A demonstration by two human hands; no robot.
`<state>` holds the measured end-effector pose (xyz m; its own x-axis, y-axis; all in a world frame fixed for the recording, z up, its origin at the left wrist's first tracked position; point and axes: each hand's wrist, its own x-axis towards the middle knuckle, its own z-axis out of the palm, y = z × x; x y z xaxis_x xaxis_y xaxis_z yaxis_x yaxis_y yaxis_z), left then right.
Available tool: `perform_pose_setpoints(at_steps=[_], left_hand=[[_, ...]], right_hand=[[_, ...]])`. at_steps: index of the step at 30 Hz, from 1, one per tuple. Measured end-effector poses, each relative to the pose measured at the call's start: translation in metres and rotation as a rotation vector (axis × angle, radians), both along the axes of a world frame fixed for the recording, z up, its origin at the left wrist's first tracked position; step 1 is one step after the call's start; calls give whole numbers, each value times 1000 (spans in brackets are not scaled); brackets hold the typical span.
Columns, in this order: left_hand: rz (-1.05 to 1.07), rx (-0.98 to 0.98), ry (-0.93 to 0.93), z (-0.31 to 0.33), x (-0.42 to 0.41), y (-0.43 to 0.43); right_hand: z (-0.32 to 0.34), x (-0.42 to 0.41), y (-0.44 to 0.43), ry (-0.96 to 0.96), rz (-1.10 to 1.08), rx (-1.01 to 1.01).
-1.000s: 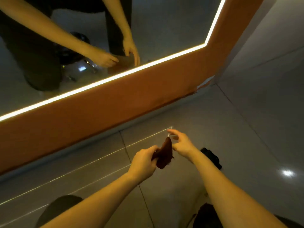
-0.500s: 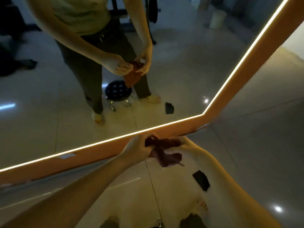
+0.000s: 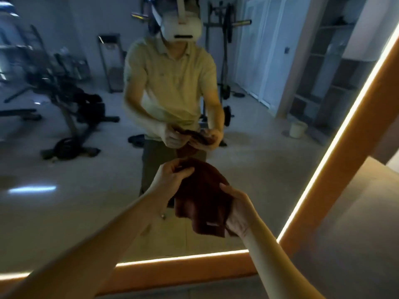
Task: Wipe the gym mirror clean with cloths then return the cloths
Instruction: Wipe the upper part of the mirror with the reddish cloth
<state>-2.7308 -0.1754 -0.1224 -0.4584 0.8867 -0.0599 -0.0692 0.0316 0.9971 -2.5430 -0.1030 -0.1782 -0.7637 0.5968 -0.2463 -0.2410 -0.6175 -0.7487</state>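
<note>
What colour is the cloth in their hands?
Dark reddish brown cloth, seen best in the head view.

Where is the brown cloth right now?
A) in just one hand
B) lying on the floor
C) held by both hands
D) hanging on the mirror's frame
C: the left hand pinches the top of the brown cloth and the right hand grips its lower side, in front of the mirror.

Crumpled dark-red cloth (image 3: 200, 197) before mirror (image 3: 86, 169)
</note>
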Motion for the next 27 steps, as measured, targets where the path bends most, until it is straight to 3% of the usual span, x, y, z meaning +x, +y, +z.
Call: perform_pose_setpoints(at_steps=[6,10,13,17,19,22,25,27], left_hand=[[159,75,107,88,-2,24],[153,192,141,154,-7,35],[141,306,272,207,-8,37],[200,467,483,268,-26,26],[275,555,579,294,-39,21],[489,604,950,327,-66,16],[720,686,1333,354,-93,10],[870,747,1525,374,-115,11]], right_hand=[[99,-11,42,-70,6,80],[183,-15,50,-74,-63,171],[257,-6,60,-108,-212,307],[367,9,79,23,-543,525],[416,5,81,89,-820,713],[472,-24,90,43,-1200,1273],[494,-66,112,-336,-1371,1723],[493,-99,117,-600,-1408,1802]])
